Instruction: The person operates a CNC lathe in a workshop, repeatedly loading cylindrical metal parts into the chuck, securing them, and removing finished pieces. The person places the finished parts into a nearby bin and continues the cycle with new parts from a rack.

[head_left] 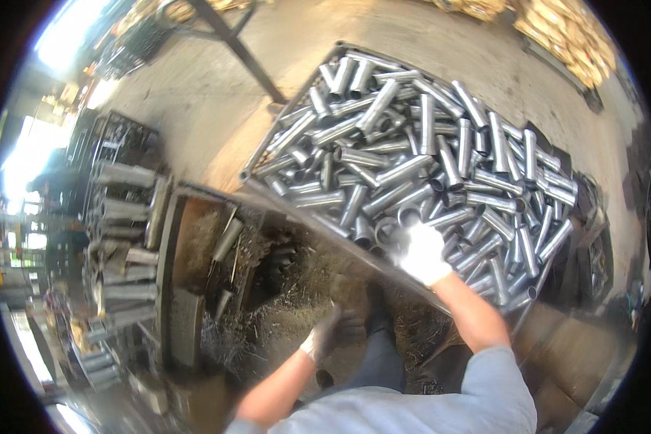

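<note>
My right hand, in a white glove blown out by glare, reaches over the near rim of a large bin heaped with shiny metal tubes. The open end of one tube shows right at its fingertips. Glare hides the fingers, so I cannot tell whether they grip it. Lower and to the left, my left hand hangs in front of my body, away from the bin. Its glove has a pale cuff and a dark hand part. The thumb stands apart from the fingers, and nothing shows in them.
Dirty metal troughs with loose tubes and scrap stand on my left. Beyond them lie stacked grey tubes. A dark pole slants down to the bin's far left corner. Another loaded bin is at the far right.
</note>
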Tool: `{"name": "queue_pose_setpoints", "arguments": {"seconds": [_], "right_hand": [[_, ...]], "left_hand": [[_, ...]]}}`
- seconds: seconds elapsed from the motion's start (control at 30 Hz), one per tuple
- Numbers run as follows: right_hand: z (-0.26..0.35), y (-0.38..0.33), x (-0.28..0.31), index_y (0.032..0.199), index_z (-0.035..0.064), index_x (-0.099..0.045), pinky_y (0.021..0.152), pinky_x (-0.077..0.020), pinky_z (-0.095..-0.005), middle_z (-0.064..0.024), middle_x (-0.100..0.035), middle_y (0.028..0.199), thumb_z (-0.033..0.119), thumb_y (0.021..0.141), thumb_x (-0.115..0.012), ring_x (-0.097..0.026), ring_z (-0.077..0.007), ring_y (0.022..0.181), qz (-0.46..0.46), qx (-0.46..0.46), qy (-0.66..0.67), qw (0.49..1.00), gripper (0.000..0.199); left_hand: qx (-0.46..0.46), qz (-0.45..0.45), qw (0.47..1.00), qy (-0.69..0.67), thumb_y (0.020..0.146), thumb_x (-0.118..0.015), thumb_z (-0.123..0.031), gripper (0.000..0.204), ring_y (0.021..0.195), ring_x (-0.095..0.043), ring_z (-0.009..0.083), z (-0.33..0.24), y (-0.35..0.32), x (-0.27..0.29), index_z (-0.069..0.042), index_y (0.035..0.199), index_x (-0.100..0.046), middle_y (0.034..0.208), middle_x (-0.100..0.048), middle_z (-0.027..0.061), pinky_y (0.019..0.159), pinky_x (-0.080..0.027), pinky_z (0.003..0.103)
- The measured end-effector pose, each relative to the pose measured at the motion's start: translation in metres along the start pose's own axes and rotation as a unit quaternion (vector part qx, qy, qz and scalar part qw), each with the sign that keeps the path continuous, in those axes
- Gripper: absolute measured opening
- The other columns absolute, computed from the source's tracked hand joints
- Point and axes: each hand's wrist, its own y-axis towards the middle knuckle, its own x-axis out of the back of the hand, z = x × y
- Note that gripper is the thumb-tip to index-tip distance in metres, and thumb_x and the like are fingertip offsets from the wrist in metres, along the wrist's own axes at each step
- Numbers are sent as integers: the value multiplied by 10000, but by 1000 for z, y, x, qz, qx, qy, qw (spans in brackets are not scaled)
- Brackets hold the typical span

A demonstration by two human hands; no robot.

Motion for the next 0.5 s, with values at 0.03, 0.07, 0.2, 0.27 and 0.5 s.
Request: {"name": "queue_pose_setpoints", "arguments": {"seconds": [0.03,0.07,0.2,0.27,0.5], "right_hand": [[24,-25,12,815,159,-773,634,-594,-506,-185,-694,913,370,796,-791,-733,-360,732,4,49,10,999,212],[47,-46,23,822,163,-767,619,-592,-494,-172,-694,914,361,787,-803,-727,-364,709,23,93,34,995,204],[157,-103,46,884,207,-773,548,-576,-475,-124,-707,930,356,771,-829,-714,-343,648,145,328,88,929,196],[221,-125,41,995,242,-782,529,-572,-470,-115,-707,927,356,795,-817,-719,-315,645,218,436,58,871,233],[443,-214,-30,1219,262,-735,498,-563,-435,-91,-715,843,346,961,-716,-714,-287,583,303,620,22,723,272]], "left_hand": [[44,74,992,-93,1013,-480,-800,915,1206,-690,360,-5,-1,-4,16,1409,-597,1257,-712,178,1045,-557,516],[71,96,986,-120,995,-464,-830,945,1195,-689,364,-7,-7,-7,12,1403,-597,1265,-706,187,1050,-553,515],[-74,176,972,-136,961,-517,-846,898,1141,-676,341,20,-76,4,-39,1340,-621,1283,-691,159,1080,-534,498],[-5,112,895,-431,1008,-636,-660,663,1171,-658,308,47,-134,31,-71,1312,-630,1273,-691,113,1096,-523,505],[-335,-212,805,-440,972,-721,-110,212,1037,-711,254,182,-392,214,-40,1167,-678,1071,-727,92,986,-578,414]]}}
